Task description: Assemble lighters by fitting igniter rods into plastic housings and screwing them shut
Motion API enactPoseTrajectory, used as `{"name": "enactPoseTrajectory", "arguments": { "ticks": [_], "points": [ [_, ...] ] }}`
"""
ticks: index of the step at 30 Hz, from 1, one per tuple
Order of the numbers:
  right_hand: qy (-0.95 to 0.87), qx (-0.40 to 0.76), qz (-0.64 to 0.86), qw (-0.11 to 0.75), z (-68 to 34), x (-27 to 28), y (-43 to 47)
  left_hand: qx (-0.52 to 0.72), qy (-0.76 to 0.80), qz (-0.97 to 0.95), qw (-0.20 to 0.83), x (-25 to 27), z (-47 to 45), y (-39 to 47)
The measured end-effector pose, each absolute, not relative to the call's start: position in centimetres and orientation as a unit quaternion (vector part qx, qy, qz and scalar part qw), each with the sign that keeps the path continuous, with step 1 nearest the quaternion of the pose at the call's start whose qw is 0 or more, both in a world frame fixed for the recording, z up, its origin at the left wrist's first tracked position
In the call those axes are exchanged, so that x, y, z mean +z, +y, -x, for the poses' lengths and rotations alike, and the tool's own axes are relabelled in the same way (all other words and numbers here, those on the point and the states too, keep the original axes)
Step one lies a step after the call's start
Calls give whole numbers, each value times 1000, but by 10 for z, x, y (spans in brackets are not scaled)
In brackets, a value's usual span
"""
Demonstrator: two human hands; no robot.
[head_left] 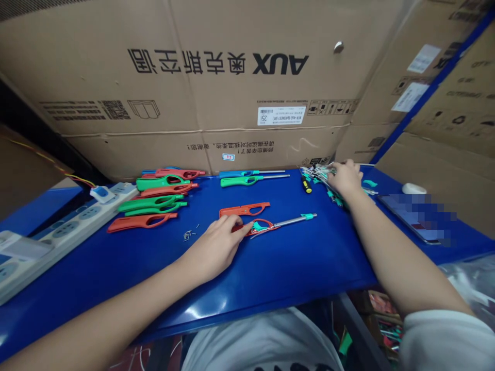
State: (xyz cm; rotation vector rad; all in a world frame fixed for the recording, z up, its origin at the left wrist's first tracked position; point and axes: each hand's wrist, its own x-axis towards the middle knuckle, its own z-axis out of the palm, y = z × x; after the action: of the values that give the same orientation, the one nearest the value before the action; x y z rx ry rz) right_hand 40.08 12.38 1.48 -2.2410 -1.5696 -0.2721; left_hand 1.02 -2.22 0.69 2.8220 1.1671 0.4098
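Note:
My left hand (216,247) grips the back end of a red-orange lighter (266,225), the long-necked kind, lying on the blue table. Its body is open, showing a teal trigger and thin wires, and a metal tube with a teal piece points right. Just behind it lies a loose orange casing half (247,208). At the back right, my right hand (346,178) has its fingers bent down into a pile of metal and teal lighter parts (320,178); what its fingertips hold is hidden. A black-and-yellow screwdriver (306,185) rests against the pile.
Red and green lighter casings (154,203) lie in a row at left, beside a white power strip (69,226). Small screws (188,235) sit near my left wrist. A green lighter (242,181) lies at the back by the cardboard wall (216,113). A phone (410,219) lies right.

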Motion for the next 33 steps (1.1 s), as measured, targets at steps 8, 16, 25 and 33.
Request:
{"name": "enactPoseTrajectory", "arguments": {
  "ticks": [8, 16, 25, 33],
  "points": [
    [-576, -118, 788, 181, -398, 25, 119, 107, 382, -918, 17, 5, -8, -22],
    [-562, -99, 805, 165, -396, 28, 119, 95, 392, -915, 12, 8, -11, -22],
    [-553, -72, 818, 142, -399, 20, 126, 115, 391, -913, 22, 11, -11, -22],
    [-622, -57, 717, 309, -366, 28, 117, 187, 409, -887, 107, 8, -9, -21]
  ]
}}
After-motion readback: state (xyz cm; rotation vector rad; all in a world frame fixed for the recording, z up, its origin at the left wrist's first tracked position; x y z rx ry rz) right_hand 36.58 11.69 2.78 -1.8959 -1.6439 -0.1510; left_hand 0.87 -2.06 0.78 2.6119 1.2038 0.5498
